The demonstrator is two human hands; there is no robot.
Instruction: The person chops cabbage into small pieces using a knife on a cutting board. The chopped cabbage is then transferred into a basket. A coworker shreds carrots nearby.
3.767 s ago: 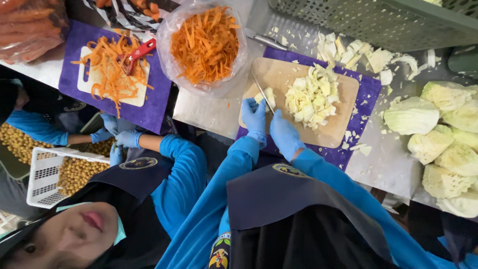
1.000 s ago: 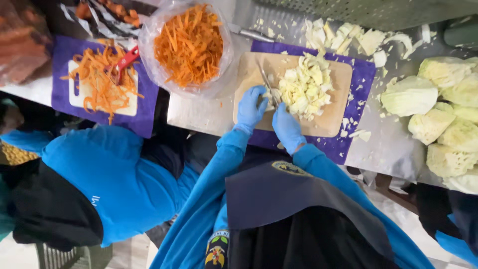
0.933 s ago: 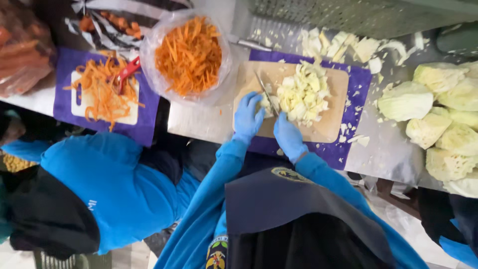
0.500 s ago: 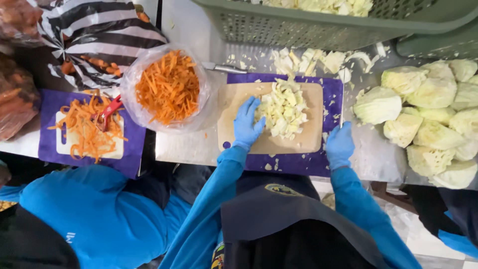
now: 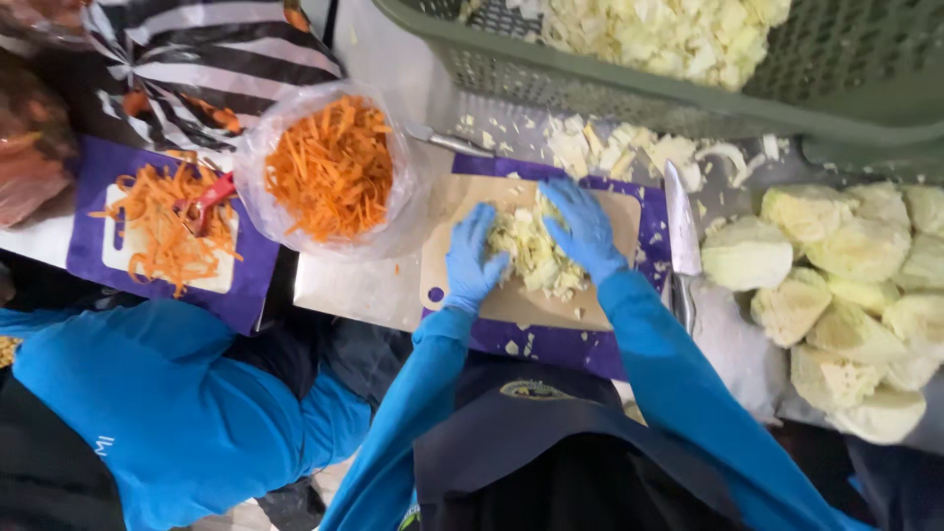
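A heap of chopped cabbage (image 5: 536, 258) sits at the middle of a light wooden cutting board (image 5: 590, 305), the pile running lengthwise from the board's far edge toward the near one, a little longer than it is wide. Both gloved hands cup it from either side: the left hand (image 5: 472, 261) presses against its left flank with fingers curved inward, and the right hand (image 5: 585, 228) lies spread over its far right side, fingers splayed across the shreds; neither is clenched, and both gather rather than lift. The board rests on a purple mat (image 5: 560, 346) on a steel counter (image 5: 359, 290). Just to the right of the board a large knife (image 5: 680, 241) lies flat and unheld, its long blade pointing away from the person and its handle toward them. Beyond it are cabbage wedges (image 5: 836, 295), piled on the counter at the right. A green plastic crate (image 5: 688, 88) holding more cut cabbage stands at the far edge, with loose scraps beneath it. Left of the board, a clear plastic bag (image 5: 334, 172) holds shredded carrot, and further left a second purple mat (image 5: 172, 236) carries carrot strips and a red peeler (image 5: 206, 197), in front of a co-worker in a blue sleeve (image 5: 167, 403).
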